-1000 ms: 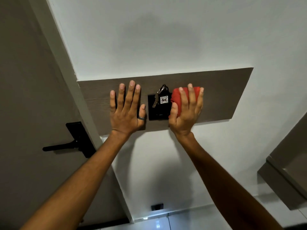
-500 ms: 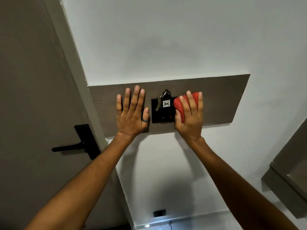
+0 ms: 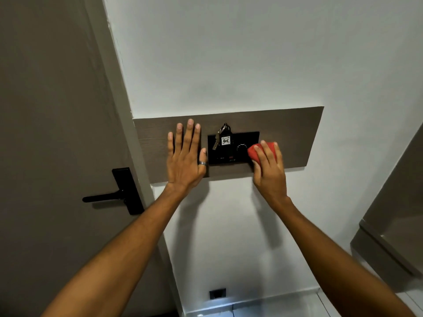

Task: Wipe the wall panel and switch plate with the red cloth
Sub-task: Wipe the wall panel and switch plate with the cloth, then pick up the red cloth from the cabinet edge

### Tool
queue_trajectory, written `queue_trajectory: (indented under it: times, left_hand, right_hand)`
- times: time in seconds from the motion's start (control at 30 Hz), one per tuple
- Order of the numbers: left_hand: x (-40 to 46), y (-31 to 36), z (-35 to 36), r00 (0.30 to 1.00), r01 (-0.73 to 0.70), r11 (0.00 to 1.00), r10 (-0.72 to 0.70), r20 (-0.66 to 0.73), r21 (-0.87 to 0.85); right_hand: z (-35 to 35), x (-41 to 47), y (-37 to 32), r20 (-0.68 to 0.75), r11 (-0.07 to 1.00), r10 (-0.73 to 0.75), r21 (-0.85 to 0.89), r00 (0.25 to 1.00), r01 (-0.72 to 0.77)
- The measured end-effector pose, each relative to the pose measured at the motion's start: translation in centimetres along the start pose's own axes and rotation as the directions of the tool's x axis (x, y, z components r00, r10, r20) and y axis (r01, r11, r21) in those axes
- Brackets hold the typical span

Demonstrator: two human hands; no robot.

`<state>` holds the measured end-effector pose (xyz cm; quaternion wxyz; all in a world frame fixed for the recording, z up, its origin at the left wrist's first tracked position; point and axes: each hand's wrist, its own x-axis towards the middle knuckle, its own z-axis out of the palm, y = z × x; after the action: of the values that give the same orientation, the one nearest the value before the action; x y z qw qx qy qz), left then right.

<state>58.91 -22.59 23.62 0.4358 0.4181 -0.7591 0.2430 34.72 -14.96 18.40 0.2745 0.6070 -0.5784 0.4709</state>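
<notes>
A person's left hand (image 3: 185, 157) lies flat, fingers spread, on the brown wall panel (image 3: 290, 133), just left of the black switch plate (image 3: 242, 138). The right hand (image 3: 269, 169) presses a bunched red cloth (image 3: 254, 152) against the plate's lower right corner, by the panel's bottom edge. Keys with a tag (image 3: 223, 138) hang at the plate's top edge; a sweep left could snag them, or turn the round dial (image 3: 241, 148).

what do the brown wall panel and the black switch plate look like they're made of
Wall panel: likely wood-look laminate or veneer, matte, with fine horizontal grain lines. Switch plate: probably smooth black plastic or glass, slightly glossy; hard to tell which.
</notes>
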Motion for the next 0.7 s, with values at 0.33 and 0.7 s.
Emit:
queue_trajectory:
  times: [0.33,0.7]
  left_hand:
    - [-6.2,9.1,1.4,0.979,-0.112,0.975,0.141,0.146,-0.19]
    - [-14.0,24.4,8.5,0.821,-0.09,0.929,0.273,0.502,-0.358]
  right_hand:
    - [-5.2,-4.5,-1.7,0.718,-0.569,0.662,0.667,0.214,-0.481]
    - [-14.9,-16.1,14.5,0.848,-0.732,0.51,0.516,0.145,-0.445]
